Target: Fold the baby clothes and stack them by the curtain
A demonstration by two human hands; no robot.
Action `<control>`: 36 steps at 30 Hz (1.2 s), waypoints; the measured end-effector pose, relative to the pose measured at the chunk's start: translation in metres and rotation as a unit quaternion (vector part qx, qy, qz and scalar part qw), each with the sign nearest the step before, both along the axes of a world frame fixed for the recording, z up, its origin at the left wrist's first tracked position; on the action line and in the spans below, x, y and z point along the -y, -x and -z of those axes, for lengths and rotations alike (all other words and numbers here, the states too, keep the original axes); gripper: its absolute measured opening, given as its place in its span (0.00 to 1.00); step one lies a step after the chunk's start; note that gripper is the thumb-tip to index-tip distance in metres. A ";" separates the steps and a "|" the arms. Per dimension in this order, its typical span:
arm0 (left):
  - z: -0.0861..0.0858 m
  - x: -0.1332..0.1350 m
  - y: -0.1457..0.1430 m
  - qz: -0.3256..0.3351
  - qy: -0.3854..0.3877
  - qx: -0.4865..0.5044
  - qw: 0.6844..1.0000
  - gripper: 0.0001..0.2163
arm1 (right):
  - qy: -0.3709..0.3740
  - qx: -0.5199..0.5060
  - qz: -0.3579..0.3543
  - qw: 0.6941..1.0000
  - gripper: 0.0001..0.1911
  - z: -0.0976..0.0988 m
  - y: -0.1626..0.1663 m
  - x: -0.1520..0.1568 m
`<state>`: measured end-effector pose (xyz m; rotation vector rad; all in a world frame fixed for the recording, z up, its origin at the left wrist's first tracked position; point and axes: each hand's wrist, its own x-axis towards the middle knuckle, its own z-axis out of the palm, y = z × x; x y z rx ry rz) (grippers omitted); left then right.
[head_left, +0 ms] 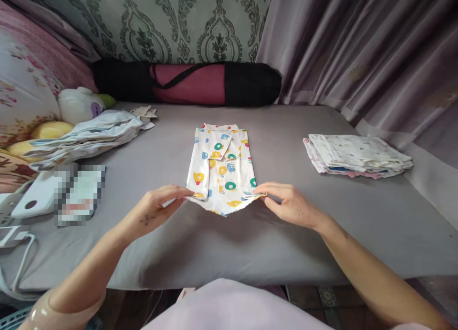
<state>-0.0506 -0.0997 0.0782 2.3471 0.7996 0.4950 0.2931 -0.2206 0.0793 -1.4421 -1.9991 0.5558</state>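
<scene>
A small white shirt (222, 165) printed with yellow, green, blue and red shapes lies folded lengthwise in the middle of the grey bed sheet (272, 234). My left hand (155, 208) pinches its near left corner. My right hand (288, 203) pinches its near right corner. Both corners are lifted slightly off the sheet, and the near hem sags between my hands.
A stack of folded pale garments (358, 155) lies at the right. A loose heap of light clothes (86, 136) sits at the left, beside a plush toy (77, 103) and pillows. A black and red roll bag (189, 81) lies along the wall. Curtains hang at the right.
</scene>
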 end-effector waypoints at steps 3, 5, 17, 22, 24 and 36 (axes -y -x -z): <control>-0.002 -0.022 -0.009 -0.069 0.055 0.017 0.996 0.15 | 0.052 -0.062 0.042 0.996 0.12 -0.006 -0.006 -0.024; 0.001 -0.039 -0.017 -0.094 0.099 0.048 0.989 0.18 | 0.084 -0.120 0.061 0.987 0.12 -0.005 -0.011 -0.043; 0.046 -0.096 -0.050 -0.148 0.196 0.088 0.965 0.24 | 0.167 -0.172 0.174 0.955 0.14 0.055 -0.028 -0.101; 0.049 -0.093 -0.043 -0.166 0.161 0.079 0.970 0.24 | 0.101 0.042 0.214 0.971 0.15 0.039 -0.020 -0.091; 0.045 -0.087 -0.041 -0.197 0.082 0.046 0.976 0.21 | 0.071 0.120 0.229 0.963 0.15 0.031 -0.013 -0.085; 0.053 -0.037 -0.064 -0.039 -0.175 -0.127 0.976 0.25 | -0.009 0.259 0.016 0.966 0.32 0.044 0.029 -0.081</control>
